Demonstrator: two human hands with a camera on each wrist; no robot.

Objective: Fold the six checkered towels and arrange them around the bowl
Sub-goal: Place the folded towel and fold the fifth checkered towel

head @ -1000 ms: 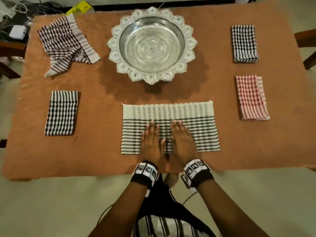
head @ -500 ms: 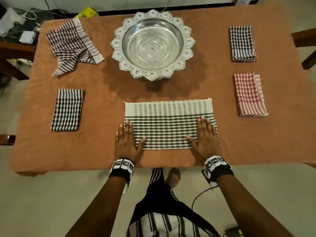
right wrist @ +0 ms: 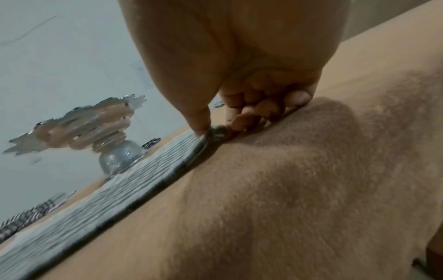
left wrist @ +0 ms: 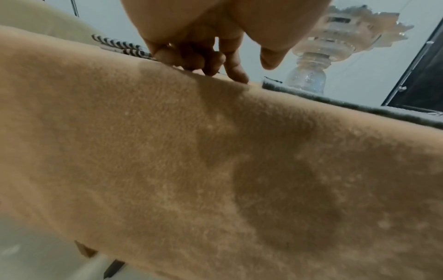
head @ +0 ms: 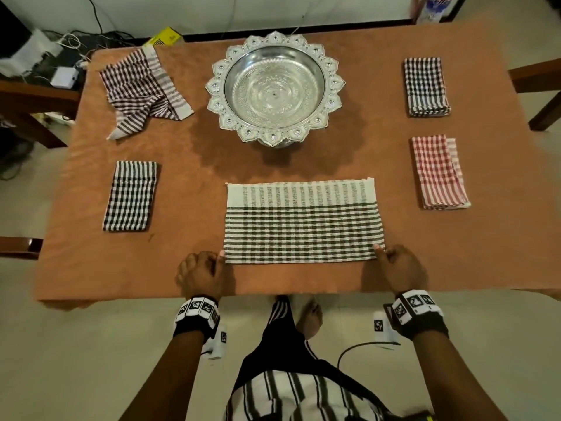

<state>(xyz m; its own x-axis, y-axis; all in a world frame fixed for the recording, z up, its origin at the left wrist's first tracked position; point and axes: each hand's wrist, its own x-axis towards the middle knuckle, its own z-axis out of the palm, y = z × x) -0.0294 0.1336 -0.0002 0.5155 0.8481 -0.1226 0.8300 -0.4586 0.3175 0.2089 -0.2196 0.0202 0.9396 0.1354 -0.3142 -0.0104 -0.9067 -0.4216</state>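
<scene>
Head view | brown-covered table [head: 188,268], tiled floor | both hands pinch green towel's [head: 300,223] near corners

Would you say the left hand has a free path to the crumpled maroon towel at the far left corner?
Probably yes, once it lets go: the left hand now pinches the green towel's near corner, and only the folded black towel lies between it and the crumpled maroon towel, flat enough to pass over.

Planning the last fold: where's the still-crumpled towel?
In the head view, the crumpled maroon-striped towel lies at the table's far left corner, left of the silver bowl, beyond the folded black-checked towel.
</scene>
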